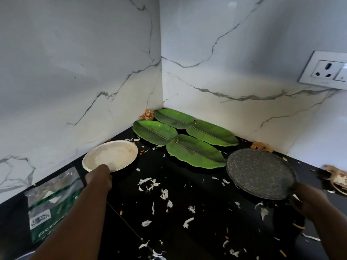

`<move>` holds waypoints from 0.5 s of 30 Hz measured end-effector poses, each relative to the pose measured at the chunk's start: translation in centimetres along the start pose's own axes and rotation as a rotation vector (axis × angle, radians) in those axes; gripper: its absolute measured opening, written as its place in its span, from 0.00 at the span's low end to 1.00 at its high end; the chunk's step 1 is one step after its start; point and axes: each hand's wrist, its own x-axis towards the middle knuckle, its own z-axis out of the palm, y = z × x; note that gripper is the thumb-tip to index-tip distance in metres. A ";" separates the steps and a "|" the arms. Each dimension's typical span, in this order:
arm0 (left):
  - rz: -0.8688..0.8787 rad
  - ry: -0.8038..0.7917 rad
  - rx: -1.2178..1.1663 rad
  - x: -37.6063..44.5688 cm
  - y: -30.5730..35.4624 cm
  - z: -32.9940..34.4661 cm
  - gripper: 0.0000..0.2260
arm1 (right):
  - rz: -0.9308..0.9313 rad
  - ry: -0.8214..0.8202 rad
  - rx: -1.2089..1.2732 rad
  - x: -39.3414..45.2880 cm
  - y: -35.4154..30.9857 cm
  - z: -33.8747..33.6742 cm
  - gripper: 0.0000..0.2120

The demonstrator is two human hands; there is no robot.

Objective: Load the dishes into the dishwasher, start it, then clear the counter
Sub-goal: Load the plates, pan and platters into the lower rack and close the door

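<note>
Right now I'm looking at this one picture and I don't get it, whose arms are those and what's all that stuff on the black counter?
The picture comes from a camera worn on a person's head, looking down at their own arms. The left hand grips the near edge of a white round plate. The right hand holds the near edge of a dark speckled plate.

On the black counter, in the corner of the marble walls, lie four green leaf-shaped plates. Torn white scraps are scattered about, and a green and clear packet lies at the left. A wall socket is on the right.
</note>
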 end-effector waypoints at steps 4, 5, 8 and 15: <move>-0.037 -0.103 -0.174 -1.5 -0.2 0.0 0.25 | 0.004 -0.114 0.107 -1.6 0.3 -0.4 0.04; -0.030 -0.144 -0.196 -1.9 -0.4 0.0 0.24 | -0.005 -0.147 0.153 -2.2 0.5 -0.6 0.02; 0.007 -0.249 -0.220 -4.4 -0.9 -0.2 0.22 | -0.021 -0.217 0.283 -4.3 0.8 -1.4 0.05; -0.044 -0.661 -0.286 -10.6 -3.9 1.0 0.15 | -0.144 -0.180 0.389 -10.8 2.2 -6.7 0.02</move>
